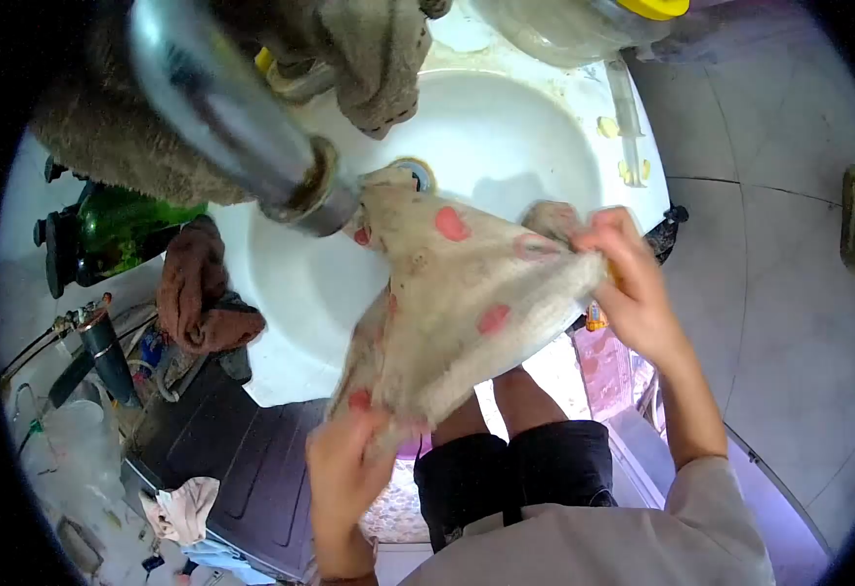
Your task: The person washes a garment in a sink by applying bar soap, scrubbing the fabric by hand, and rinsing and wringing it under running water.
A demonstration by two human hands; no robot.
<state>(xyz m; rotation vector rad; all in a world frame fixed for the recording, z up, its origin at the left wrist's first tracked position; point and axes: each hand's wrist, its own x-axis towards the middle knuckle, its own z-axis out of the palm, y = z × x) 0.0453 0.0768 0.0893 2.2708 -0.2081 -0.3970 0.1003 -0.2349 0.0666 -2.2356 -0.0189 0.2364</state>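
A beige cloth (447, 283) with red spots is stretched over the near side of a white sink (506, 107). My left hand (349, 464) grips its lower left corner, fingers closed. At the cloth's right corner, my right hand (628, 278) is closed on the fabric, slightly blurred. The far end of the cloth hangs down by the drain (414, 173), under the metal faucet (242, 107). A small bunched part of fabric shows beside my right fingers. Whether water is running from the spout I cannot tell.
Brown towels (379, 59) drape behind the faucet. A dark red-brown cloth (203, 293) hangs over the sink's left edge, near a green bottle (125, 234). A large clear container (564, 24) with a yellow lid stands at the back. A dark ridged surface (242, 449) lies lower left.
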